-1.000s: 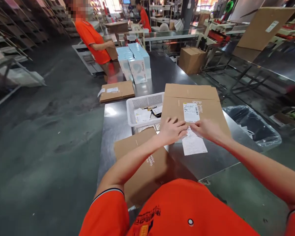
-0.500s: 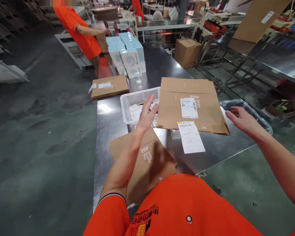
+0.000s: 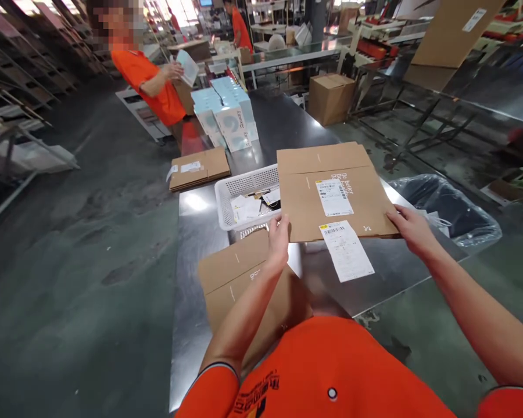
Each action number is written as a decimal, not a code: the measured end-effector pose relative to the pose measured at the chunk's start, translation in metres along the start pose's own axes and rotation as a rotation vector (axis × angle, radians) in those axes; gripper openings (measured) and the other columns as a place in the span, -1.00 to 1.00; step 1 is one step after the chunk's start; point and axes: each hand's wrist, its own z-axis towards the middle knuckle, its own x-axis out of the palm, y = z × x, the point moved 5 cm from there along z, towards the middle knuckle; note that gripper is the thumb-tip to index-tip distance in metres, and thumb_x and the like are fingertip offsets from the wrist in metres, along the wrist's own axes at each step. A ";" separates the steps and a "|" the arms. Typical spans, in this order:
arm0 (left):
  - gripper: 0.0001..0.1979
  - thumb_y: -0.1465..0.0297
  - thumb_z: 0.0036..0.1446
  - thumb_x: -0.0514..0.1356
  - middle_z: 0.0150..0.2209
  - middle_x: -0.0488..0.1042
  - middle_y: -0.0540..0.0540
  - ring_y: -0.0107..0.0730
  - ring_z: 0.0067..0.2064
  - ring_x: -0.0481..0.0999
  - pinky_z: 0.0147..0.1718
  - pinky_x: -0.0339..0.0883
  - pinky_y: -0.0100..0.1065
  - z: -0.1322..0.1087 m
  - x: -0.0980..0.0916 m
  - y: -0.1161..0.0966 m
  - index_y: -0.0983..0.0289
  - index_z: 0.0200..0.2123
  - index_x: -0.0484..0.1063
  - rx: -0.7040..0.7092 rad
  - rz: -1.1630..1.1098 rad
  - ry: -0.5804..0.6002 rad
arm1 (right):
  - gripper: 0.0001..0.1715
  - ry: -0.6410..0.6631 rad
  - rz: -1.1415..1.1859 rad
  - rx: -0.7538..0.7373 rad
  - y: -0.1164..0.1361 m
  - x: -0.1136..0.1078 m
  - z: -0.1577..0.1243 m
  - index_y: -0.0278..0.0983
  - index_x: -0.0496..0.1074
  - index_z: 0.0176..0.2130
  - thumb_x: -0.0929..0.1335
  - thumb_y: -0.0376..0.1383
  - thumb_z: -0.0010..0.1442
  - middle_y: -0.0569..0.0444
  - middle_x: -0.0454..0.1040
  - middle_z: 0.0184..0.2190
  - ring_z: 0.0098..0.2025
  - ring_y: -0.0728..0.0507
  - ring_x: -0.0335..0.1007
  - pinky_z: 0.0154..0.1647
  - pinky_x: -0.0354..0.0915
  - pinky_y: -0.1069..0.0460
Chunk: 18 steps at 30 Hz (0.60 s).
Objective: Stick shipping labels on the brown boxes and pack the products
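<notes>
Both my hands grip the lower corners of a flattened cardboard box (image 3: 296, 197), my left hand (image 3: 279, 239) on the left corner and my right hand (image 3: 412, 227) on the right. A shipping label (image 3: 333, 197) is stuck on its face, and a printed paper slip (image 3: 347, 251) hangs below its front edge. Under my left forearm a second flattened cardboard box (image 3: 226, 284) lies on the metal table (image 3: 188, 325). Behind my left hand stands a white plastic basket (image 3: 221, 210) with papers and small dark items in it.
Several light-blue boxes (image 3: 233, 119) stand stacked at the table's far end, with a pile of flattened cartons (image 3: 200, 169) nearer. A bin lined with clear plastic (image 3: 470, 223) is on the right. A co-worker (image 3: 150, 84) stands far left, holding a light-blue item. A closed carton (image 3: 331, 98) sits beyond the table.
My hands, open and apart from the upper flattened box before, have closed on its lower corners. The box has shifted slightly left. The co-worker has raised a light-blue item.
</notes>
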 end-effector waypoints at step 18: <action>-0.27 -0.15 0.26 -0.13 0.01 0.54 0.25 -0.20 -0.19 0.59 -0.17 0.47 -0.15 0.045 -0.011 0.010 0.17 0.28 0.25 -0.112 -0.012 0.168 | -0.30 0.032 0.425 0.307 -0.040 -0.011 0.005 -0.26 0.24 0.29 0.15 -0.01 0.30 -0.30 0.30 0.25 0.11 -0.33 0.38 -0.12 0.35 -0.12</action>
